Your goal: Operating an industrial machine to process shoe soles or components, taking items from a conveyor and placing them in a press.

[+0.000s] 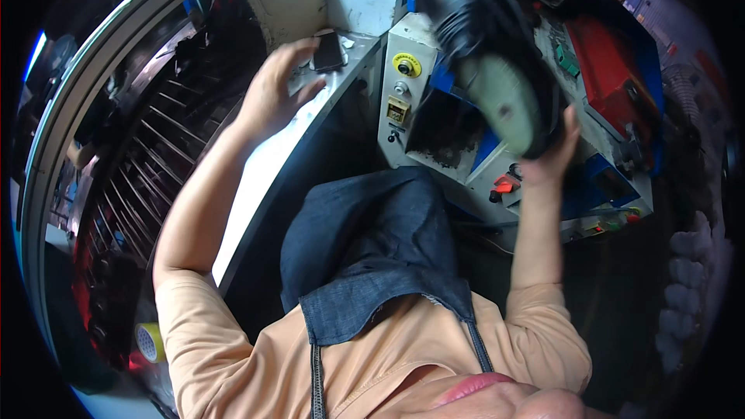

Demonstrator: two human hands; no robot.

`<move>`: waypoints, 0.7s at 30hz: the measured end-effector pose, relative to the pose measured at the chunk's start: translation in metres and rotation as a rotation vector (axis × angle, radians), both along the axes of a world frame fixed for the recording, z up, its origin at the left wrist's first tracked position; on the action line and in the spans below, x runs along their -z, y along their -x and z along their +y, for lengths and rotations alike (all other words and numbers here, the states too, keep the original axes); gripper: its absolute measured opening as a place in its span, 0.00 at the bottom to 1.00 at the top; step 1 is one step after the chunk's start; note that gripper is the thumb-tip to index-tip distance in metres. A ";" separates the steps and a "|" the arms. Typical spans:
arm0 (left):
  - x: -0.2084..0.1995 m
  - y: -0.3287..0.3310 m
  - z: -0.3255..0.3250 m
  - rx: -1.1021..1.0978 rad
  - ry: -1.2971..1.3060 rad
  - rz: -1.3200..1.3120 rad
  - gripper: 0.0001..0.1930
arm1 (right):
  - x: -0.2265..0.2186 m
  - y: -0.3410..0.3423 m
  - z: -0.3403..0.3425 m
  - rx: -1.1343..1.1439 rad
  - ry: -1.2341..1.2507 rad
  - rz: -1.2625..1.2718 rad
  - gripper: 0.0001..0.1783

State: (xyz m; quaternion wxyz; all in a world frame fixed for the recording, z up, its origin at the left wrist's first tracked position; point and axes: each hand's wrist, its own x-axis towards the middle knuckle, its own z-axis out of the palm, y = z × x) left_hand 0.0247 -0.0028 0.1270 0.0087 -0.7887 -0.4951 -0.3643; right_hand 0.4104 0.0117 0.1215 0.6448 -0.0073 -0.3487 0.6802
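My right hand (552,157) grips a black leather shoe (458,12) by its heel end. The shoe is raised over the machine, toe pointing away from me, its opening turned my way so that the pale green lining (497,97) with a dark spot shows. Most of my right fingers are behind the heel. My left hand (273,91) hovers over the white ledge (247,194), thumb and fingers apart, holding nothing. Just beyond its fingertips a flat dark rectangular object (329,52) lies on the ledge.
Below the shoe stands a pale machine with a button panel (399,89), a red switch (504,184) and a red housing (609,70). A wire rack (147,163) runs along the left. A yellow tape roll (150,343) sits at lower left. Pale rounded objects (687,275) are stacked at right.
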 end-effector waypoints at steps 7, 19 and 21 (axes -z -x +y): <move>0.140 0.053 0.014 -0.464 0.251 0.190 0.31 | -0.098 -0.056 0.136 0.727 -0.208 -0.740 0.26; 0.131 0.051 0.008 -0.461 0.257 0.097 0.23 | -0.070 -0.038 0.314 1.106 -0.421 -2.223 0.38; 0.130 0.049 0.005 -0.464 0.274 0.085 0.23 | -0.071 -0.033 0.311 1.096 -0.409 -2.271 0.38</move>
